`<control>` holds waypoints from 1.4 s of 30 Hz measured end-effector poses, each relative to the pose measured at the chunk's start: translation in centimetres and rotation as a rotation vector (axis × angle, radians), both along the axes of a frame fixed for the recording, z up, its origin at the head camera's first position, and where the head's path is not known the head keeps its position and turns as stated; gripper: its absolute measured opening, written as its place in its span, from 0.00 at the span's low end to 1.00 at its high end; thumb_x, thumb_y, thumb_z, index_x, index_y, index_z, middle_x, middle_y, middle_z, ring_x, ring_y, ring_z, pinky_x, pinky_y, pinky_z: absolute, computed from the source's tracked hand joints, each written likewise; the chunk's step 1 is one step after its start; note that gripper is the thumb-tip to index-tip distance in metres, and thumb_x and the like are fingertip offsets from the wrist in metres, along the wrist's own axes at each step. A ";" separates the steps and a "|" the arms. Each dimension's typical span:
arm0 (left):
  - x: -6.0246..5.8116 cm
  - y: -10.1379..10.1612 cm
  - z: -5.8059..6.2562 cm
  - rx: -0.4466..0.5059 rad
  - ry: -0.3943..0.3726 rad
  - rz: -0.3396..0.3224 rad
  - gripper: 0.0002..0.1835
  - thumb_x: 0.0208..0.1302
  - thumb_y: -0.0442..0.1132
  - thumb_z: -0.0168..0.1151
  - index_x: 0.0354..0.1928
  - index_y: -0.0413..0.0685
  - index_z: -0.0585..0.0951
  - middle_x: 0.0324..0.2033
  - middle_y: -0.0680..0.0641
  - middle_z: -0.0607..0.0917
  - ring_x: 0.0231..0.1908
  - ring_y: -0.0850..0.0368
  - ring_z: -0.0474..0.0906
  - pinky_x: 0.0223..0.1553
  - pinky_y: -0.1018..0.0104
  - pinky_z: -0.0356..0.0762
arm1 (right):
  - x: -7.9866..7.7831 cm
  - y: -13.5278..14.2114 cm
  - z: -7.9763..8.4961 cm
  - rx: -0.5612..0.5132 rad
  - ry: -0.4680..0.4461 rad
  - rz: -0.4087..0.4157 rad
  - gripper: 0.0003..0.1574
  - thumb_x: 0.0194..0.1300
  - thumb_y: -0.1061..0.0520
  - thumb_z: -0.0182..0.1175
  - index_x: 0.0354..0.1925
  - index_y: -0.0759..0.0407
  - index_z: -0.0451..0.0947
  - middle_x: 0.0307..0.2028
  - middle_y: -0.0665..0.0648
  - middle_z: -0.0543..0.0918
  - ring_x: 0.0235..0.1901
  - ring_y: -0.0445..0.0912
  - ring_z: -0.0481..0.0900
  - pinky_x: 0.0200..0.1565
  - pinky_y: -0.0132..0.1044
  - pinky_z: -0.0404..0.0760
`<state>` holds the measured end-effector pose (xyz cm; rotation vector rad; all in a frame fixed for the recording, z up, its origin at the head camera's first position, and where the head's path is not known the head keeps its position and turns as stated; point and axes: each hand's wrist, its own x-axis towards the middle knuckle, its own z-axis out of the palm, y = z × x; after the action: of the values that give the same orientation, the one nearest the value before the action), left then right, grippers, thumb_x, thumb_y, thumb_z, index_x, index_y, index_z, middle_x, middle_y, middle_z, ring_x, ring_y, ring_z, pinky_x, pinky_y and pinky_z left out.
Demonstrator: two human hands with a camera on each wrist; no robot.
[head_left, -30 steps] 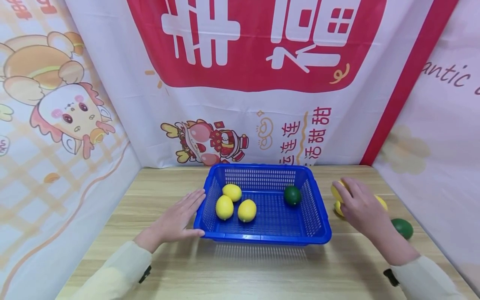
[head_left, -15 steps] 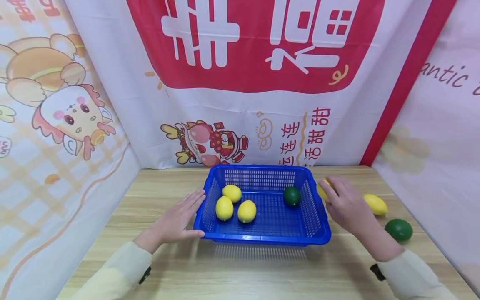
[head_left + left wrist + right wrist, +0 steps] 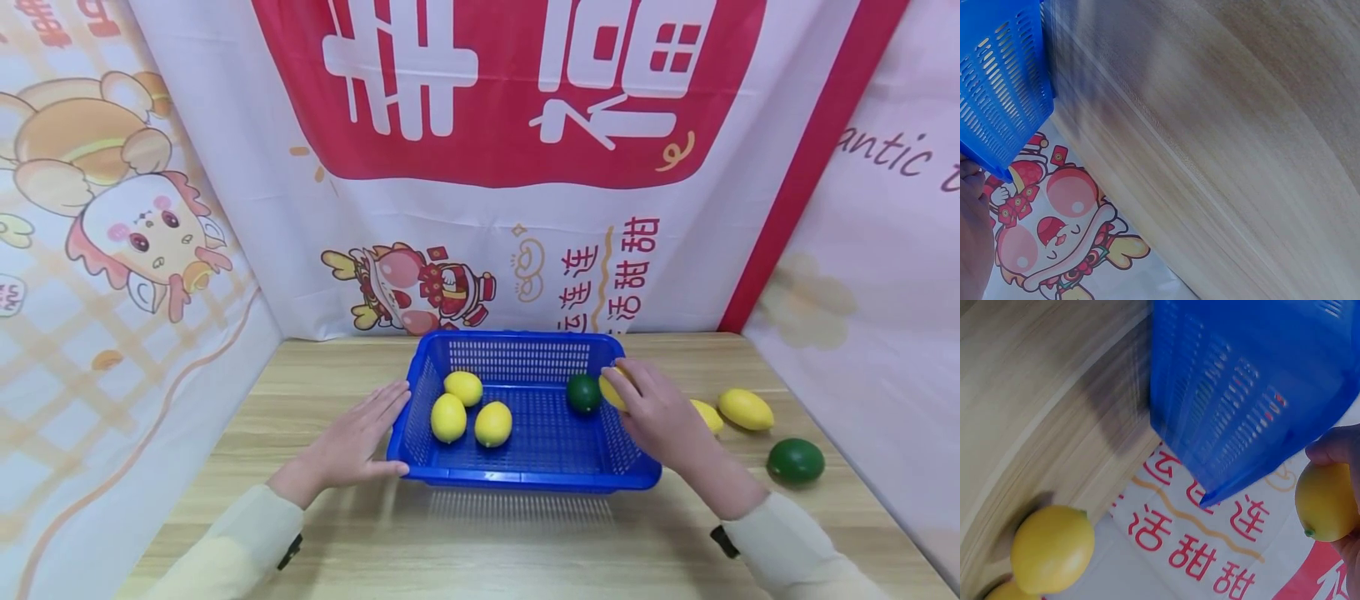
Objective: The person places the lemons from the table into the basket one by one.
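My right hand (image 3: 660,415) grips a yellow lemon (image 3: 617,389) over the right rim of the blue plastic basket (image 3: 517,479). In the right wrist view the lemon (image 3: 1327,503) sits between thumb and fingers, higher than the basket wall (image 3: 1229,406). My left hand (image 3: 352,437) lies with straight fingers against the basket's left rim. Three lemons, one of them in front (image 3: 493,424), rest in the basket's left half. A dark green lime-like fruit (image 3: 582,393) is in its right half, close to the held lemon.
On the wooden table (image 3: 525,550), right of the basket, lie two lemons, one farther right (image 3: 746,409) and one partly behind my hand (image 3: 707,416). Nearer me is a green fruit (image 3: 796,461). Printed cloth walls (image 3: 487,200) enclose the table's back and sides.
My right hand has carried the lemon leftward from the table at the right to above the basket's right rim, uncovering the fruits there. The left hand has stayed at the basket.
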<state>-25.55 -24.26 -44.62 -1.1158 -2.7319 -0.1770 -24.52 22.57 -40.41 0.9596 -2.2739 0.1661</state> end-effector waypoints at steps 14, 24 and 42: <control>0.0 0.0 -0.1 -0.005 0.003 0.001 0.55 0.60 0.71 0.53 0.75 0.36 0.51 0.74 0.38 0.51 0.73 0.44 0.46 0.70 0.50 0.49 | -0.6 -2.3 -1.0 0.035 -0.082 0.016 0.40 0.48 0.65 0.74 0.59 0.66 0.70 0.52 0.68 0.75 0.52 0.60 0.76 0.52 0.53 0.79; 0.0 0.0 -0.1 0.000 0.006 -0.006 0.55 0.60 0.71 0.53 0.74 0.35 0.51 0.74 0.38 0.51 0.73 0.43 0.47 0.70 0.49 0.49 | -1.1 -2.8 -1.5 0.065 -0.216 -0.015 0.39 0.51 0.62 0.74 0.60 0.65 0.70 0.53 0.65 0.75 0.54 0.58 0.75 0.53 0.52 0.78; -0.1 0.0 0.2 -0.005 -0.001 0.002 0.55 0.60 0.71 0.53 0.74 0.36 0.53 0.74 0.39 0.52 0.73 0.44 0.47 0.70 0.49 0.51 | -1.6 -3.9 -1.7 0.164 -0.471 -0.095 0.39 0.54 0.58 0.71 0.61 0.66 0.69 0.54 0.64 0.77 0.53 0.57 0.76 0.55 0.53 0.76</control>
<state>-25.66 -24.21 -44.46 -1.1152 -2.7356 -0.1702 -26.10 18.69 -42.09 0.9702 -2.7959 0.1812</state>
